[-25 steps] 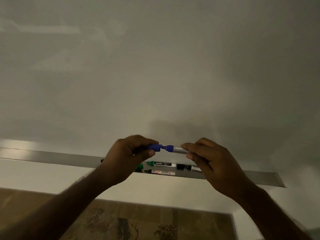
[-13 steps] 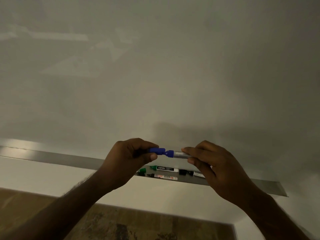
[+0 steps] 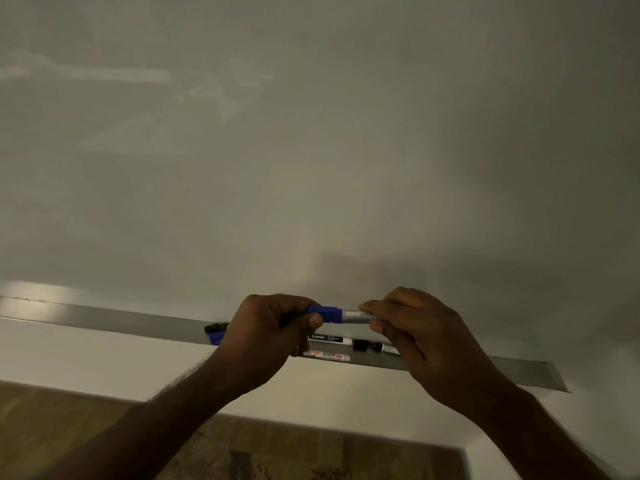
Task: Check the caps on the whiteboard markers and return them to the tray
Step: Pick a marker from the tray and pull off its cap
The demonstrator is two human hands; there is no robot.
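Both hands hold one blue whiteboard marker (image 3: 341, 315) level, just above the metal tray (image 3: 114, 320). My left hand (image 3: 273, 332) grips its blue cap end. My right hand (image 3: 415, 336) pinches the silver barrel. The cap sits flush against the barrel with no gap showing. In the tray below lie a marker with a black label (image 3: 329, 339), a red-labelled marker (image 3: 327, 356), a black-capped marker (image 3: 372, 347) and, left of my left hand, a blue marker (image 3: 216, 338) and a black one (image 3: 215, 328). My hands hide parts of them.
The whiteboard (image 3: 311, 150) fills the upper view, with faint wipe marks at upper left. Below the tray runs a pale wall strip (image 3: 86, 355), then a wooden floor with a patterned rug (image 3: 277, 452).
The narrow blue neck seen between cap and barrel has vanished: my hands moved closer together and the cap now sits flush. A green-capped marker in the tray is now hidden by my left hand.
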